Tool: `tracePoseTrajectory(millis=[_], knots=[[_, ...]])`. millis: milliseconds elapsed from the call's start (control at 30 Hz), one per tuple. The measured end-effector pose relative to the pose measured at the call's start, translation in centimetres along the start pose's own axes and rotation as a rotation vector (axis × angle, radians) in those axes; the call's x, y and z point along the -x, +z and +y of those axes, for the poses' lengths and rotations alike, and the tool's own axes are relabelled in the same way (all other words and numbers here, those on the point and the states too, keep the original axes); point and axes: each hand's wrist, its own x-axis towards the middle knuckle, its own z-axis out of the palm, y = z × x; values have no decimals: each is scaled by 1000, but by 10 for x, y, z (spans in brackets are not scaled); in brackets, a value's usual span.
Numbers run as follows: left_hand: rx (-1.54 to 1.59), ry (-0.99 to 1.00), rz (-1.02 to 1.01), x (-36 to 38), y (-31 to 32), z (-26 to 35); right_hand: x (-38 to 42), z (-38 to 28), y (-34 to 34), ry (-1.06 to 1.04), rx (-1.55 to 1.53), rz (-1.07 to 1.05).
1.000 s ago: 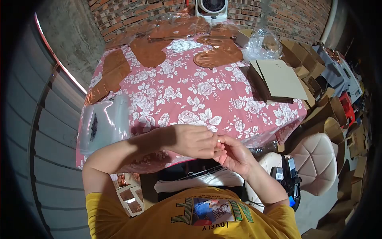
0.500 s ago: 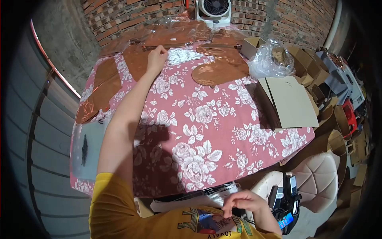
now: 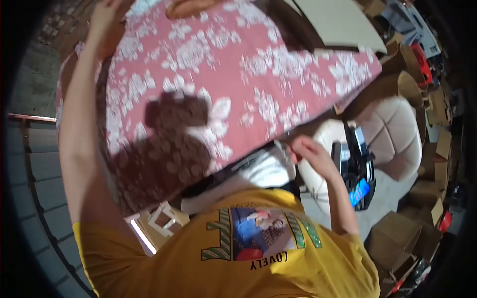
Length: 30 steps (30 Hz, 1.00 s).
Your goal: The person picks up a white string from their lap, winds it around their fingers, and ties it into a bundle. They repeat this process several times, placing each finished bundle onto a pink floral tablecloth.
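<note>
My left hand (image 3: 105, 9) is at the top left edge of the view, partly cut off and blurred, beside a brown sheet (image 3: 115, 37). Its fingers cannot be made out. My right hand (image 3: 307, 150) hangs in front of the table's near edge, its fingers curled and pressed together with nothing visible in them. Between my arms spreads the pink flowered tablecloth (image 3: 198, 54), with my shadow on it. White material (image 3: 141, 6) and a brown rounded piece (image 3: 191, 7) show at the top.
A beige board (image 3: 343, 25) lies at the table's upper right. Right of my right hand, a black bag (image 3: 365, 174) with a lit blue screen is beside a pale quilted chair (image 3: 392, 134). Cardboard boxes (image 3: 395, 236) stand at the right.
The view has tilted down, so the far side of the table and the fan have left it. My left hand now sits at the top left edge. My right hand's fingers look more closed.
</note>
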Motion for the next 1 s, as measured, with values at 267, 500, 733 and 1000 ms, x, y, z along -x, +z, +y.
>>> tracePoseTrajectory(millis=[267,500,733,1000], knots=[[-1,211,-71,229,-24,241,-53,47,40,-358,735,-89],[175,112,-690,411,61,247,-103,76,95,-317,980,-471],[116,-415,-644,480,132,127,-103,91,106,-153,801,-614],[63,-376,-648,472,134,154,-88,76,99,-159,805,-500]])
